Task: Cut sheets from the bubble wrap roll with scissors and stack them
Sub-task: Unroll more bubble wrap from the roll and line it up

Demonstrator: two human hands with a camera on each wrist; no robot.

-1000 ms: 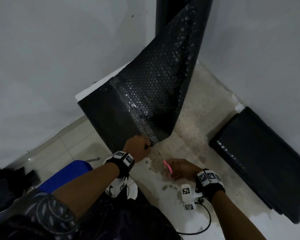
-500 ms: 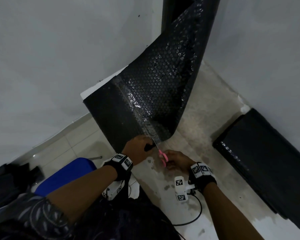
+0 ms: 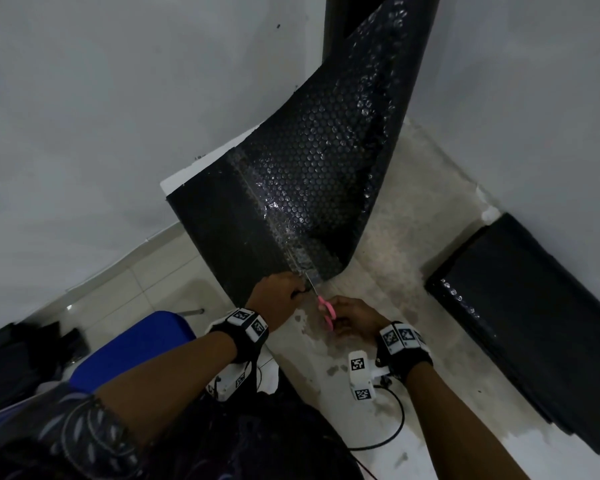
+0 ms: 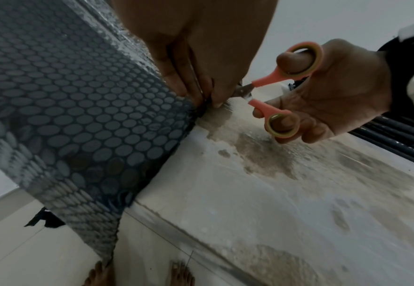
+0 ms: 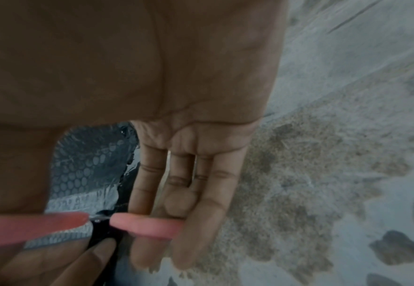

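Black bubble wrap [image 3: 291, 188], dotted with round glossy cells, hangs from an upright roll [image 3: 378, 26] in the wall corner over a stained concrete floor [image 3: 395, 237]. The left hand [image 3: 279, 292] pinches its lower edge. The right hand [image 3: 355, 317] grips pink-handled scissors [image 4: 272, 87], blades at that edge. Cut black sheets [image 3: 534, 323] lie stacked against the right wall.

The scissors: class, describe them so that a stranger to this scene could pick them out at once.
Start at the black bubble wrap hanging from the roll in the room's corner and follow it down to its lower edge. There the right hand holds the scissors, blades at the wrap. Their pink handles are the only pink thing here.
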